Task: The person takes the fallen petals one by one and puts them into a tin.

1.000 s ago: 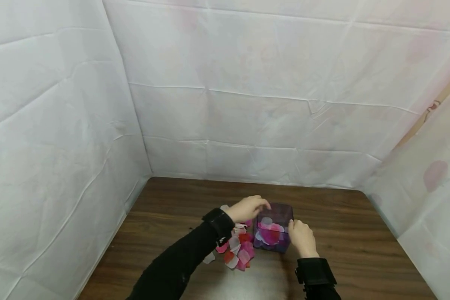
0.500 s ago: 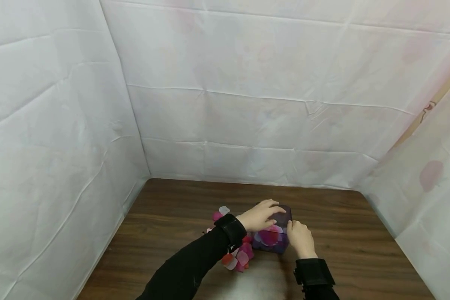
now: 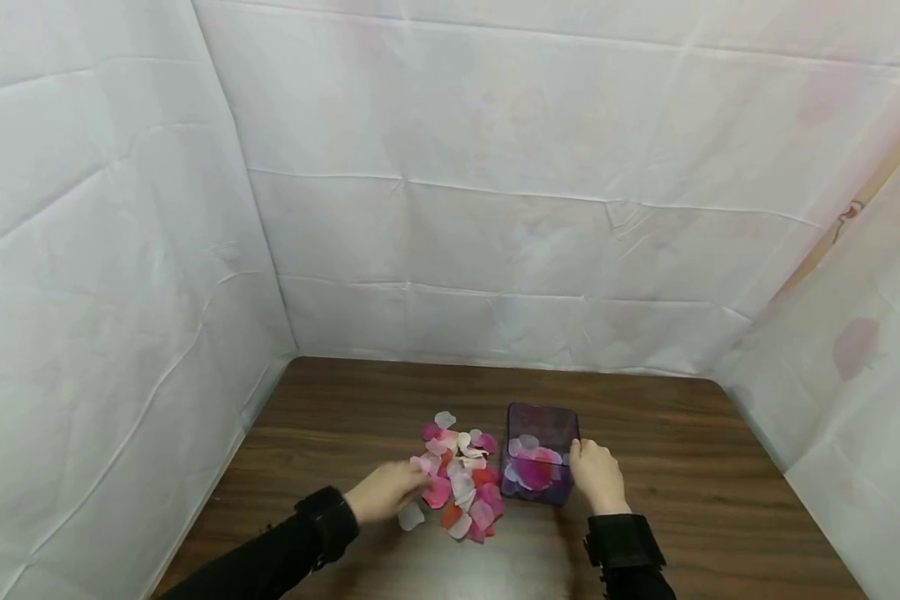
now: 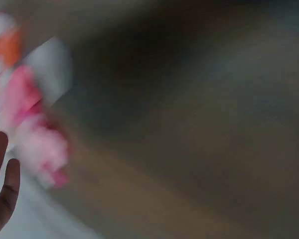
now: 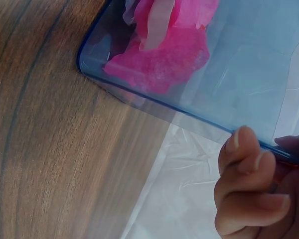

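A purple see-through plastic box [image 3: 521, 492] stands on the table with pink, red and white artificial petals [image 3: 531, 472] inside. My right hand [image 3: 598, 475] grips its right side. In the right wrist view, fingers [image 5: 244, 144] pinch the box wall [image 5: 154, 102] at the rim. My left hand [image 3: 387, 492] is low at the left edge of a loose pile of petals [image 3: 461, 483] in pink, white and orange-red. Its fingers [image 4: 10, 181] look relaxed and hold nothing in the left wrist view, where the petals blur beside them.
The brown wood-grain table [image 3: 682, 467] is bounded by white cloth walls [image 3: 450, 233] at the back and sides. A single white petal [image 3: 411, 516] lies apart at the pile's lower left.
My left hand reached over the box half a second ago, then moved back left and down to the petal pile. My right hand stays on the box.
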Available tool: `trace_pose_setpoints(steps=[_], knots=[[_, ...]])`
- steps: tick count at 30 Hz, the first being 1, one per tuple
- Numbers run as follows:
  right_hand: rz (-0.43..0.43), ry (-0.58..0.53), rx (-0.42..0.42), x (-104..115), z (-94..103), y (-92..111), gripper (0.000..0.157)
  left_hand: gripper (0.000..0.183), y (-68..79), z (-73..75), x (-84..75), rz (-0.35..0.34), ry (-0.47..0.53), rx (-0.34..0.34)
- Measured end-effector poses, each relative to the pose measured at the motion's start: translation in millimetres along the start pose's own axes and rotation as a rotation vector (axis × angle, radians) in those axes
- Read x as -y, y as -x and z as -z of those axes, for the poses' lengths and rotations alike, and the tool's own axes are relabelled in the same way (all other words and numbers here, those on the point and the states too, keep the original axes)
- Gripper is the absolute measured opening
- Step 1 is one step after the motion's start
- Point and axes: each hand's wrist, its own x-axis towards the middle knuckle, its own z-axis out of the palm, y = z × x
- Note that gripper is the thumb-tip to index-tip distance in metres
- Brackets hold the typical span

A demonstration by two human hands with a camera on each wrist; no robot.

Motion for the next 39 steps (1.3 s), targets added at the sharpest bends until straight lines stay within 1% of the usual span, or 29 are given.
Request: trace_pose_setpoints(steps=[2,4,6,8,9,11,13,15,17,20,23,26,29,32,35,37,39], knots=[[-0.009,-0.003,0.013,0.0,-0.5,0.5,0.04,0.024,19.6,-13.3,-0.4,0.001,0.014,0.068],[-0.008,-0.002,0.017,0.2,-0.6,1.3,0.04,0.033,32.9,-22.8,-4.2,0.006,0.013,0.145],[-0.013,-0.006,0.027,0.6,-0.6,2.0,0.04,0.037,40.6,-29.3,-8.4,0.008,-0.002,0.19],[-0.008,-0.006,0.027,1.3,-0.7,2.4,0.04,0.038,43.4,-33.2,-12.4,0.027,-0.018,0.198],[-0.007,-0.008,0.026,1.4,-1.0,2.3,0.04,0.036,43.5,-34.5,-14.3,0.04,-0.025,0.193],[-0.016,-0.015,0.031,1.7,-0.9,2.2,0.04,0.031,43.0,-38.1,-16.0,0.043,-0.045,0.144],[-0.014,-0.013,0.024,1.7,-1.0,1.6,0.04,0.021,40.4,-40.8,-17.5,0.056,-0.063,0.094],[-0.018,-0.016,0.029,1.4,-0.9,0.7,0.04,0.012,37.8,-42.9,-18.1,0.063,-0.099,0.052],[-0.02,-0.016,0.03,1.3,-0.2,-0.1,0.041,0.006,35.2,-43.4,-18.7,0.074,-0.119,0.022],[-0.019,-0.012,0.024,1.3,1.2,-0.6,0.041,0.008,31.0,-43.1,-18.3,0.088,-0.13,-0.006],[-0.028,-0.009,0.023,0.9,2.7,-0.1,0.041,0.011,24.3,-40.9,-15.6,0.082,-0.11,-0.041],[-0.038,-0.008,0.037,0.8,3.2,0.2,0.041,0.01,12.1,-32.0,-11.3,0.094,-0.055,-0.089],[-0.04,-0.004,0.039,0.6,2.8,0.4,0.041,0.008,-9.1,-16.5,-8.0,0.112,0.006,-0.144],[-0.034,-0.004,0.023,0.3,2.5,0.0,0.041,0.006,-39.3,2.2,-9.6,0.118,0.076,-0.222],[-0.027,-0.002,0.015,-0.5,2.6,-0.7,0.04,0.009,-74.3,19.5,-18.1,0.112,0.138,-0.292],[-0.023,-0.002,0.017,-1.4,2.2,-1.1,0.04,0.011,-96.2,29.5,-27.1,0.102,0.19,-0.324],[-0.023,0.002,0.026,-2.3,1.5,-1.6,0.04,0.012,-115.7,36.1,-37.2,0.095,0.213,-0.327]])
